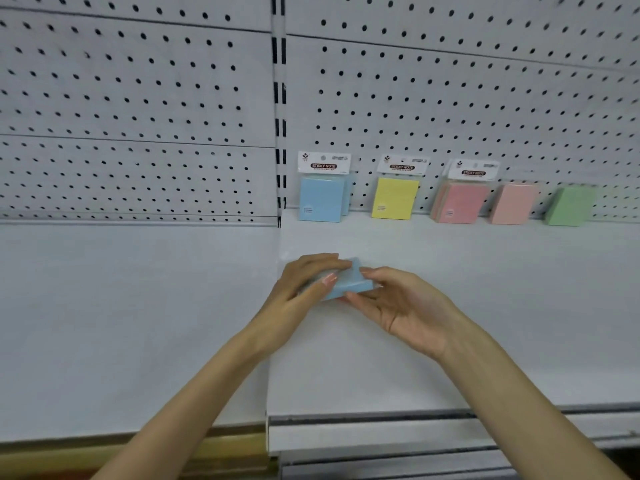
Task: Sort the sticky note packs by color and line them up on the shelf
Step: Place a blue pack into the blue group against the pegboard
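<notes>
- Left hand (304,289) – centre of the frame, forearm coming in from the lower left. Fingers curled over the top of a held blue pack (348,289), thumb laid along its near edge.
- Right hand (398,303) – just right of centre, forearm from the lower right, palm turned up and inward. Fingertips and thumb pinch the right end of the same pack.
- Held blue pack: between the two hands, low over the middle of the shelf (485,323), well in front of the back row. Cannot tell whether it touches the board.
- Price rail (381,431) runs along the shelf's front lip, bottom of the frame.
- Left shelf board (121,306) butts against the shelf at the centre seam.
- Back row, right half of the frame, all standing and leaning on the pegboard (467,98), left to right:
  - blue packs (320,202) – one in front with a "STICKY NOTE" header card, a second edge showing just behind it.
  - yellow pack (394,199), header card on top, set apart from the blue.
  - pink packs (460,204), several close together, front one with a header card.
  - peach pack (514,204), just beside the pink, no header visible.
  - green pack (569,206), farthest right, blurred.
- Slotted upright (280,98) divides the two pegboard panels, top centre down to shelf level.
</notes>
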Demonstrator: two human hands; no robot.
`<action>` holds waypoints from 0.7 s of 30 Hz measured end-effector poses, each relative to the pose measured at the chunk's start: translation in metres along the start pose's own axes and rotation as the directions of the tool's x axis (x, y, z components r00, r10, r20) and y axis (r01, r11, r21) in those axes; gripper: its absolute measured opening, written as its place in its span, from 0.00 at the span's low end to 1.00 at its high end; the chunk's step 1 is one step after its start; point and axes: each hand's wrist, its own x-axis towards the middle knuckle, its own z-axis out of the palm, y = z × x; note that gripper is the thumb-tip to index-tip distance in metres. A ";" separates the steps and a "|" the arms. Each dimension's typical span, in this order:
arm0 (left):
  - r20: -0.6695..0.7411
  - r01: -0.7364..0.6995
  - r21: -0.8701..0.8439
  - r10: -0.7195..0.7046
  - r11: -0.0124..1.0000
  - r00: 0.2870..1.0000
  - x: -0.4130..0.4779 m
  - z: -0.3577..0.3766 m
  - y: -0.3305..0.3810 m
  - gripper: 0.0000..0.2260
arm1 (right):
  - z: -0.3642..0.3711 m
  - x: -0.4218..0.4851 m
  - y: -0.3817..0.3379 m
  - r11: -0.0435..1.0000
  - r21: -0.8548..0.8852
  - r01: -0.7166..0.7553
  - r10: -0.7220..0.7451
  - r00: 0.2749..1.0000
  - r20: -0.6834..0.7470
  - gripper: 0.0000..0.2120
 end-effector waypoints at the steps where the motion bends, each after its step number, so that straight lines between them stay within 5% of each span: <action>1: -0.013 0.015 0.008 -0.015 1.000 1.000 0.001 -0.001 -0.001 0.21 | 0.001 0.002 0.001 1.000 0.009 -0.006 0.006 1.000 0.001 0.13; 7: -0.363 0.188 -0.103 -0.213 0.977 0.907 0.022 -0.010 -0.011 0.23 | -0.006 0.032 0.001 0.969 -0.214 0.122 -0.139 0.988 -0.069 0.11; 10: -0.340 0.200 -0.301 -0.301 0.932 0.891 0.040 -0.020 -0.013 0.17 | -0.009 0.054 0.004 0.907 -0.335 0.257 -0.295 0.953 -0.068 0.12; 14: -0.384 0.090 -0.112 -0.126 0.990 0.915 0.071 -0.030 -0.018 0.16 | -0.008 0.086 0.003 0.732 -0.550 0.402 -0.525 0.847 -0.079 0.11; 18: -0.411 0.031 0.088 0.008 0.996 0.911 0.103 -0.033 -0.025 0.20 | -0.014 0.117 -0.009 0.528 -0.758 0.383 -0.702 0.699 -0.135 0.14; 21: -0.421 -0.030 0.215 0.121 0.976 0.899 0.123 -0.034 -0.032 0.23 | -0.018 0.138 -0.016 0.479 -0.807 0.346 -0.760 0.624 -0.183 0.18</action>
